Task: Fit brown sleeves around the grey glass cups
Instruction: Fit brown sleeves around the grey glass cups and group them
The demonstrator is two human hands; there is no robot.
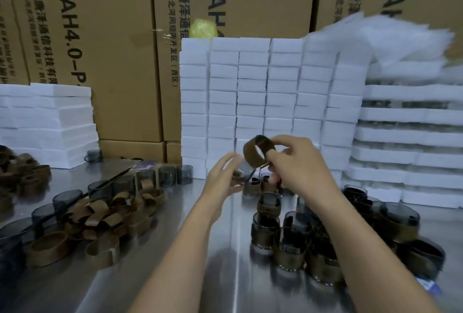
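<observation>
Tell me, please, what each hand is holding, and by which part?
The right hand pinches a brown sleeve by the ring's right side. The left hand is beside it, but the blur hides whether it holds anything.

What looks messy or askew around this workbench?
The loose white foam sheets top right slump crookedly over the neatly stacked white foam blocks, and the spare brown band-shaped sleeves lie in a jumbled heap at left.

The right hand pinches a brown sleeve above the surface; loose sleeves lie left, sleeved cups right.
</observation>
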